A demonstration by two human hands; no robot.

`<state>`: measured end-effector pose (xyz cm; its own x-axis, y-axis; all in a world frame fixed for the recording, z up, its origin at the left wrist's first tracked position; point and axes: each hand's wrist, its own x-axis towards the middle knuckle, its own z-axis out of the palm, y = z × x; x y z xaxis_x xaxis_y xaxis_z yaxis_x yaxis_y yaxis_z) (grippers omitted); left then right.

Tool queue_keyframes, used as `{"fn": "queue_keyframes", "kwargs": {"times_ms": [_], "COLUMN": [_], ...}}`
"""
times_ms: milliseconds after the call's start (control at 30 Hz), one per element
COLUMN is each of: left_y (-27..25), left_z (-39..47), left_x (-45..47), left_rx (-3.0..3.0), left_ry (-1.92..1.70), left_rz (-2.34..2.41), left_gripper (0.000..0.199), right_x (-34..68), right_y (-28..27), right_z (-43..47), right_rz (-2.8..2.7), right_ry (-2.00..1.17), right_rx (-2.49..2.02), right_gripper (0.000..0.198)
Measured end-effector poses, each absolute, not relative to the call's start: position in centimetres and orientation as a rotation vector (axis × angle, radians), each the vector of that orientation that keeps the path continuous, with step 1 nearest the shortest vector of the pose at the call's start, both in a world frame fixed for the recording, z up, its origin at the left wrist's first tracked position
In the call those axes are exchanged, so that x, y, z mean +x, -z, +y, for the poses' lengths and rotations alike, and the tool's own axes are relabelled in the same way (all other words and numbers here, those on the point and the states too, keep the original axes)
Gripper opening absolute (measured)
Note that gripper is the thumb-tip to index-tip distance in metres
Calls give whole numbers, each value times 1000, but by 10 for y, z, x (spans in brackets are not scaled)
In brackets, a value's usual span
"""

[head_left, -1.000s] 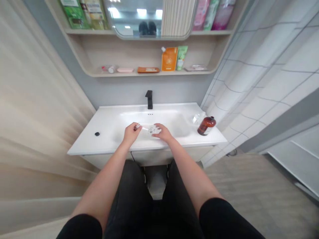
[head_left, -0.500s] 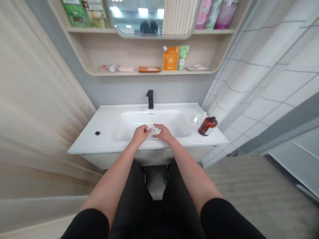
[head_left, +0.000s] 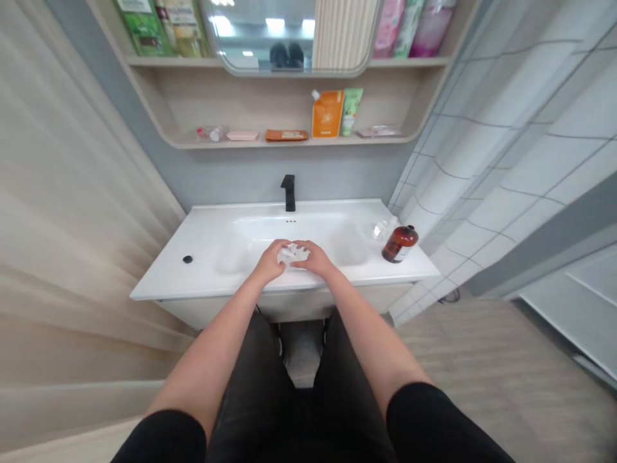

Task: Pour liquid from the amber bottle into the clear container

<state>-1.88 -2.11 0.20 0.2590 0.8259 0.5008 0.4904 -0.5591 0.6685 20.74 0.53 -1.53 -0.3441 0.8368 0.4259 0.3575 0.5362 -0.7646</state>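
Compared with a second ago, when our left hand point(head_left: 271, 265) was farther out to the left with a slender whitish piece pinched in its fingertips, we now have it drawn in close to our right hand point(head_left: 315, 259), and its fingers have spread from that pinch to curl around the left side of the clear plastic object point(head_left: 293, 255). Our right hand, much where it was, curls thumb and fingers about the right side, so we grip the object from both sides over the front part of the white washbasin point(head_left: 337, 241). A whitish strip shows across the object between our hands; our fingers cover its ends, and it is too small and glassy for us to tell its exact form. Behind our hands the black faucet point(head_left: 288, 193) rises at the back of the basin. Well to the left, a small black round piece point(head_left: 187, 259) lies on the counter point(head_left: 168, 273). On the right end we see an amber bottle point(head_left: 400, 244), just beside a clear item with a white part point(head_left: 384, 229), which it partly hides. Above, the shelf point(head_left: 260, 145) carries a pink bar-shaped item point(head_left: 242, 136), a flat orange-brown packet point(head_left: 286, 135), an orange spouted pouch point(head_left: 328, 114) and a green tube point(head_left: 351, 112), all under the mirror point(head_left: 270, 45).
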Motion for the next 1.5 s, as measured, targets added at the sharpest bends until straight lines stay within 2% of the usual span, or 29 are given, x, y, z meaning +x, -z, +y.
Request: {"fn": "queue_keyframes", "kwargs": {"times_ms": [33,167,333,467,633,800,933,967,1067,1133,1167,1267,1300,1433,1500], "left_y": [-2,-3,-4,-4,-2,1,0,-1,-2,-2,-2,-2,-2,-3,-3], "left_z": [-21,-21,-22,-20,-17,-15,-17,-17,-18,-18,-18,-19,-19,-20,-20], "left_x": [-19,-18,-18,-18,-20,-19,-19,-19,-19,-18,-18,-18,-18,-16,-15], "left_rx": [2135,2097,2154,2075,2078,1978,1957,1938,1946,2030,2076,2114,2097,2086,2114], "left_ry": [-1215,-1136,-1168,-1127,-1207,-1193,-1198,-1199,-1129,-1081,-1080,-1130,-1137,-1085,-1100], "left_rz": [1247,1399,1257,1369,1289,1396,1233,1258,1418,1409,1361,1269,1296,1425,1372], "left_gripper": [54,23,43,22,43,35,63,61,29,17,19,43,44,16,19], "right_x": [207,207,208,208,207,207,208,208,208,208,207,207,207,207,207], "right_y": [16,16,15,15,15,15,15,15,14,13,13,11,11,9,10], "right_z": [5,7,7,7,7,8,7,6,6,6,6,5,5,4,4], "right_rz": [-1919,-1907,-1906,-1899,-1888,-1924,-1914,-1905,-1900,-1903,-1902,-1890,-1887,-1893,-1894], "right_ry": [-731,-745,-781,-779,-806,-761,-765,-772,-767,-762,-767,-790,-794,-784,-784], "right_rx": [-968,-977,-974,-966,-962,-945,-948,-957,-974,-984,-988,-997,-999,-1026,-1023], "right_gripper": [79,80,78,79,79,78,78,79,79,78,78,76,76,78,77]}}
